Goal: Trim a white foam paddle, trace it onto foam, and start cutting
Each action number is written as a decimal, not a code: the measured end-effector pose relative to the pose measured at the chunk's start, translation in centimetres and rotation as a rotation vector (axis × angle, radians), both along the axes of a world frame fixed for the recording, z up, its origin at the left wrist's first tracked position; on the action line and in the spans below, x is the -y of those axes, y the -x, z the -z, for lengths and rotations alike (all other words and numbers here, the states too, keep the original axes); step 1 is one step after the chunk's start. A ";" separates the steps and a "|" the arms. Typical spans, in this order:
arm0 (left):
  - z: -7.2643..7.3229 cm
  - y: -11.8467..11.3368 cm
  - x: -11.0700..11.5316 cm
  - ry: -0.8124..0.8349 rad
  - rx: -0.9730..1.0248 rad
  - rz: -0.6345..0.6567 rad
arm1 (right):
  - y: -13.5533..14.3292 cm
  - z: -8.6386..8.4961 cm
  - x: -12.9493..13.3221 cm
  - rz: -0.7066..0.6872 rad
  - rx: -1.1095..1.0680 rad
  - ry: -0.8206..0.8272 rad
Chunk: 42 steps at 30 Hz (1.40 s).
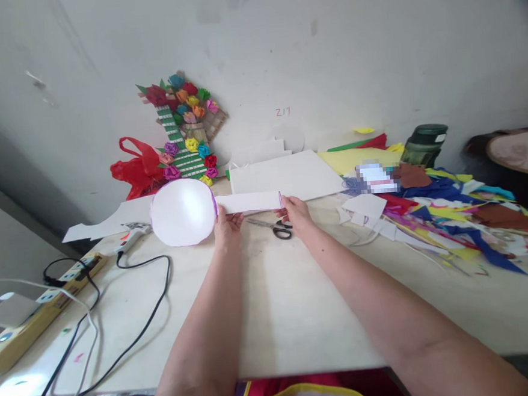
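- Works over a wide, pale, smooth-looking table [276, 312], apparently at a two-handed step of holding and lining up; calls next, by the look of it, for a light, even grip, without creasing or bending.
- Shows at right a tangled heap of coloured scraps [455, 215], cut into strips and ragged points of blue, yellow, brown and red.
- Shows farther back a broad white sheet [285, 178], flat, matte and straight-edged.
- Displays at left a white disc [183, 212], slightly flattened, sheeny and edged in purple, meeting a white strip [248, 202]; impossible to tell if joined or only touching.
- Pinches the slim, oblong strip beside the disc with the left hand [229, 227], and at its purple-marked right end with the right hand [296, 212].
- Includes, just beside the right hand on the table, scissors [272, 224] with slender metal blades and rounded black handle loops.
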<state>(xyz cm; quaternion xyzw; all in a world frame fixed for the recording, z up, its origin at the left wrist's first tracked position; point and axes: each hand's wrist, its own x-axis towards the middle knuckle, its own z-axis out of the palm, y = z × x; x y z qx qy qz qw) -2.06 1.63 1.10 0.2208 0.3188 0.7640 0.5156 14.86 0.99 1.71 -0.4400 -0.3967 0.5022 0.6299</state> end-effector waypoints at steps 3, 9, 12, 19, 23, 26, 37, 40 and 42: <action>0.3 -0.4 -0.1 -0.013 0.052 0.046 | 0.0 0.0 -0.1 0.050 -0.091 0.002; 0.2 -1.2 0.0 -0.014 0.156 0.045 | 0.4 -0.4 0.3 0.011 -0.282 0.064; 0.0 -1.6 0.2 0.004 0.199 0.043 | 1.1 -0.3 0.6 0.009 -0.284 0.070; -0.2 -3.6 0.6 -0.005 0.139 0.164 | 2.4 -0.1 1.1 -0.093 -0.210 0.073; 0.0 -4.0 0.7 0.001 0.121 0.209 | 2.3 -0.1 1.2 -0.136 -0.192 0.076; -0.1 -4.0 0.8 0.012 0.142 0.213 | 2.2 0.0 1.1 -0.125 -0.153 0.060; 0.0 -3.7 0.6 0.017 0.218 0.183 | 1.7 0.6 0.7 -0.276 -0.017 0.007; -0.1 -3.7 0.6 0.019 0.207 0.192 | 1.7 0.2 1.0 -0.270 -0.044 0.012; -0.1 -3.7 0.7 0.020 0.205 0.193 | 1.7 0.0 1.2 -0.273 -0.055 0.024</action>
